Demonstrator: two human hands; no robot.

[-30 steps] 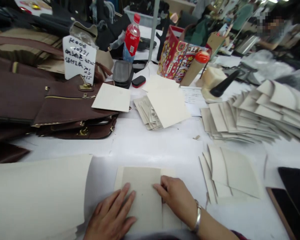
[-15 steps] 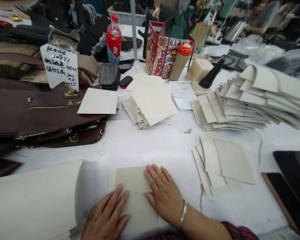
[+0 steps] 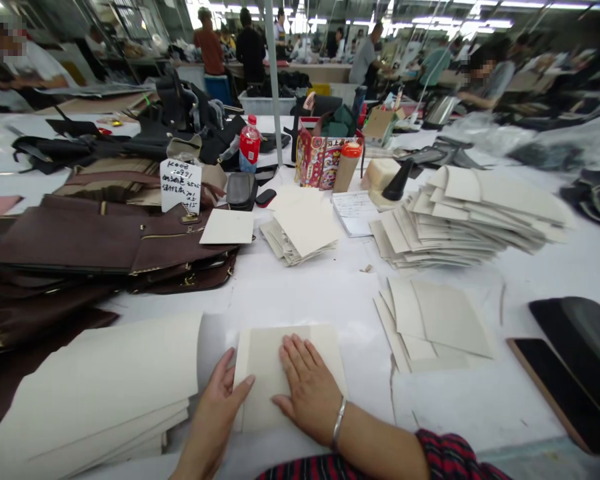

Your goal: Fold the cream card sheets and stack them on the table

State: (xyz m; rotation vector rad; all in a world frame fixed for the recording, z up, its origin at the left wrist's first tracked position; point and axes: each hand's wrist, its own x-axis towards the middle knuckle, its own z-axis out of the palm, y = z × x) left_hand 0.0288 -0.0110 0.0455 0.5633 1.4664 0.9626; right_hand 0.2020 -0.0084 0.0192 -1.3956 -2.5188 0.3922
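A cream sheet point(image 3: 263, 373) of card-like material lies in front of me, with a paler piece point(image 3: 334, 347) showing along its edges. My right hand point(image 3: 310, 390), wearing a silver bangle, rests flat on the sheet with fingers stretched out. At the sheet's left edge is my left hand point(image 3: 215, 407); its thumb lies over the top and its fingers curl round the side, partly hidden. Beside that hand is a stack of large curved cream sheets point(image 3: 115, 380). Smaller flap-shaped pieces point(image 3: 445, 320) sit to the right.
Brown leather bags point(image 3: 80, 240) fill the left side. Further back are piled cream pieces point(image 3: 460, 220), a notebook point(image 3: 355, 210), a red-labelled bottle point(image 3: 249, 148) and a patterned box point(image 3: 313, 160). A phone point(image 3: 555, 380) lies at right. People work in the background.
The camera view has tilted up, showing more of the room. My left hand has gone from lying flat on the sheet to gripping its left edge. My right hand stays flat on it.
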